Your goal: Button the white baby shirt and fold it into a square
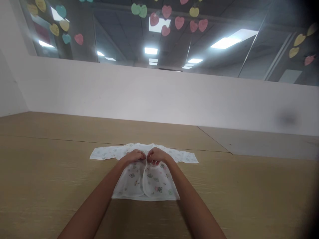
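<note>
A white baby top (132,179) with a small coloured print lies flat on the table, front facing up, its sleeves spread to both sides. Its left sleeve (103,153) and right sleeve (186,156) lie straight out. My left hand (134,155) and my right hand (156,155) meet at the chest of the top, fingers pinched together on the front edges near the collar. The exact part held is hidden under my fingers. The collar (141,146) shows just beyond my hands.
The top rests on a light wood-grain table (62,166) that runs up to a white wall (149,93). A grey panel (259,141) lies at the far right. Above the wall, a glass pane (119,36) carries coloured paper hearts and reflects ceiling lights.
</note>
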Demonstrator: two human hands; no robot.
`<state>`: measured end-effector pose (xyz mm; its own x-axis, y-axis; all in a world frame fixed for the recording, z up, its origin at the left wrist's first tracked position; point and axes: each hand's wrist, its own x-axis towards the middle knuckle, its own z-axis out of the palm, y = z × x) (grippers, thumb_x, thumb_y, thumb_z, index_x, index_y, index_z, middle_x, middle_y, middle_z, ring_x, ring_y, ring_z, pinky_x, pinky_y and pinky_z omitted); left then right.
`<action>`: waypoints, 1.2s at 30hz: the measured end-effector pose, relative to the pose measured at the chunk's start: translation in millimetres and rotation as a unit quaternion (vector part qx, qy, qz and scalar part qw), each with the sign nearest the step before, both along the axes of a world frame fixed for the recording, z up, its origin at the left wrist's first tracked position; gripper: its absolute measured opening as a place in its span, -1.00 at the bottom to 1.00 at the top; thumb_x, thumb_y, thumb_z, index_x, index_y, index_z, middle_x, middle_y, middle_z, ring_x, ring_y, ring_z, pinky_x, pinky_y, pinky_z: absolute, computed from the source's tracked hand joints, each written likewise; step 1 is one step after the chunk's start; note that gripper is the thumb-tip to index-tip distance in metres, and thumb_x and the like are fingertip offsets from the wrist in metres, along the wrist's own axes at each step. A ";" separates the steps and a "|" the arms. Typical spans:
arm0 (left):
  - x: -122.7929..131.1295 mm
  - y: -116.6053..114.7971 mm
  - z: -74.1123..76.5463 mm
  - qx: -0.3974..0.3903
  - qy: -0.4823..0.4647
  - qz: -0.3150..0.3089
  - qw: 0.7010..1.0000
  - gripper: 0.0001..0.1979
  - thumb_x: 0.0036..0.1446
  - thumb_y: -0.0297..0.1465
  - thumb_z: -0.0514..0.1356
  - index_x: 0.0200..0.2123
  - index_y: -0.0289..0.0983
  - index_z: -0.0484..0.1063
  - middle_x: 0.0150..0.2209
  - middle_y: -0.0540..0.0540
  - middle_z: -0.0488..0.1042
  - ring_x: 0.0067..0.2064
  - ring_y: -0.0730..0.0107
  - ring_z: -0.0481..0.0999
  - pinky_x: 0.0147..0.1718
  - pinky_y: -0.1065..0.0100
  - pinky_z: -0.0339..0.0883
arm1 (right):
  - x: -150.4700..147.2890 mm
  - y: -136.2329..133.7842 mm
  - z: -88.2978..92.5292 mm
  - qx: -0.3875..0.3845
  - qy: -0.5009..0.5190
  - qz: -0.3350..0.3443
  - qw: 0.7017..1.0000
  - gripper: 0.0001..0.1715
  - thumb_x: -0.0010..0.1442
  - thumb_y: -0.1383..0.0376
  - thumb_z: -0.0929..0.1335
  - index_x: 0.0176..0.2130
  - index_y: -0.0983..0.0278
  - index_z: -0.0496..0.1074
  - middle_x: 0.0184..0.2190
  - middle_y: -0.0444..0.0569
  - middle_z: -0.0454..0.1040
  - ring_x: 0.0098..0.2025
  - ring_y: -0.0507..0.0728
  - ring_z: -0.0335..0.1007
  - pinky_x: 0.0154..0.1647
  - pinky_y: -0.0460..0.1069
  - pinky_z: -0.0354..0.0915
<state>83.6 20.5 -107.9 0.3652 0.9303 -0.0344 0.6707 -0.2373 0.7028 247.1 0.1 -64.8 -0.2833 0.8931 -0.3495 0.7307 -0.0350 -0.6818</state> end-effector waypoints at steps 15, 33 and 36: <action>-1.4 0.6 0.3 -0.079 -0.109 -0.027 0.991 -0.74 -0.13 -0.25 0.16 -0.41 -0.28 0.50 -0.37 -0.03 0.50 -0.28 0.33 0.42 -0.30 0.40 0.26 | -4.4 0.5 -7.9 0.036 0.014 -0.050 0.998 -0.97 -0.18 0.44 0.34 -0.57 0.35 0.36 -0.77 -0.22 0.20 -0.69 -0.07 0.14 -0.65 -0.19 0.15; -6.1 3.8 -6.7 -0.124 -0.179 -0.050 0.975 -0.71 -0.25 -0.31 0.24 -0.38 -0.30 0.36 -0.46 0.01 0.44 -0.39 0.43 0.40 -0.40 0.42 0.21 | -0.7 4.4 -11.6 -0.025 0.053 -0.098 0.994 -0.94 -0.10 0.40 0.34 -0.54 0.34 0.33 -0.81 -0.26 0.08 -0.73 -0.08 0.05 -0.69 -0.18 0.06; -9.2 4.0 -4.9 -0.098 -0.127 -0.076 0.984 -0.78 -0.27 -0.36 0.24 -0.45 -0.30 0.38 -0.51 0.03 0.40 -0.40 0.42 0.38 -0.43 0.43 0.21 | -2.0 -0.9 -0.7 0.021 -0.046 -0.081 0.995 -0.88 -0.11 0.38 0.36 -0.59 0.35 0.31 -0.78 -0.19 0.19 -0.71 -0.05 0.16 -0.66 -0.16 0.15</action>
<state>74.4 24.5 -112.8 0.5206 0.8482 -0.0977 0.4338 -0.1642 0.8859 245.1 -0.8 -65.5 -0.1019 0.9387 -0.3294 0.7776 -0.1313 -0.6148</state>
